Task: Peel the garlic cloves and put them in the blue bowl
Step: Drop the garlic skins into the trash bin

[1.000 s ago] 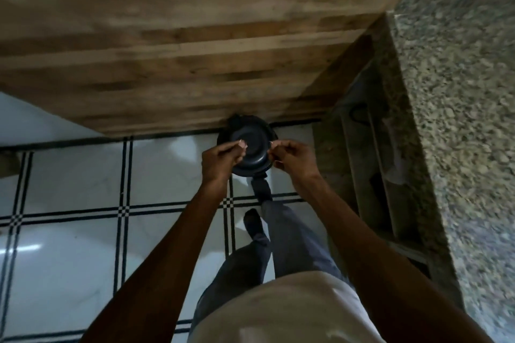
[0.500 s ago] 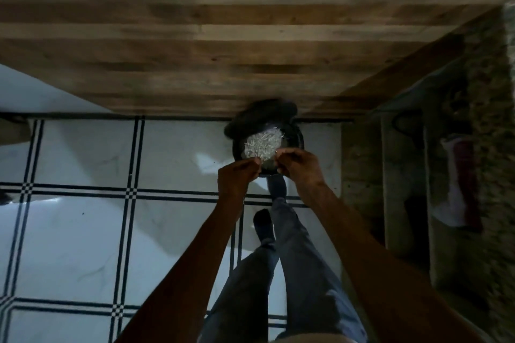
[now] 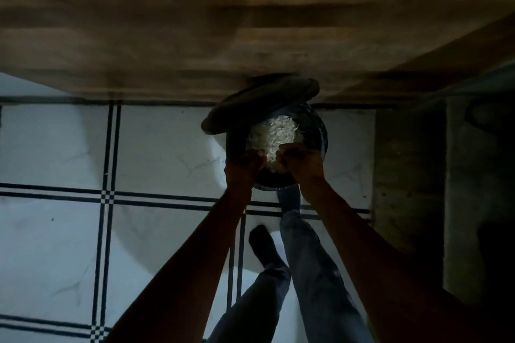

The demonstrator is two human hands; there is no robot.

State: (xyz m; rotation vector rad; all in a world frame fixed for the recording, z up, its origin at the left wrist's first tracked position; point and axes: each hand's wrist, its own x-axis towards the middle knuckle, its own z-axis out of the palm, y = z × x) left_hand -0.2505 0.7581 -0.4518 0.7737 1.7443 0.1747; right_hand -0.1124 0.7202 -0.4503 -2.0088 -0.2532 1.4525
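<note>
Two legs (image 3: 303, 273) stand on the tiled floor (image 3: 164, 153), one foot seemingly on the bin's pedal, which would explain the raised lid. Two arms reach forward so both hands hang over the one open bin (image 3: 320, 131), probably to drop peelings there. The left hand (image 3: 243, 166) and right hand (image 3: 302, 163) have curled fingers, but whether they pinch anything is too dark to tell. One pale heap of scraps (image 3: 274, 133) fills the bin; its lid (image 3: 259, 103) tilts back against the wooden cabinet (image 3: 250, 22). No garlic clove or blue bowl shows.

Dim light hides both hands' fingertips over the bin (image 3: 320, 131).
</note>
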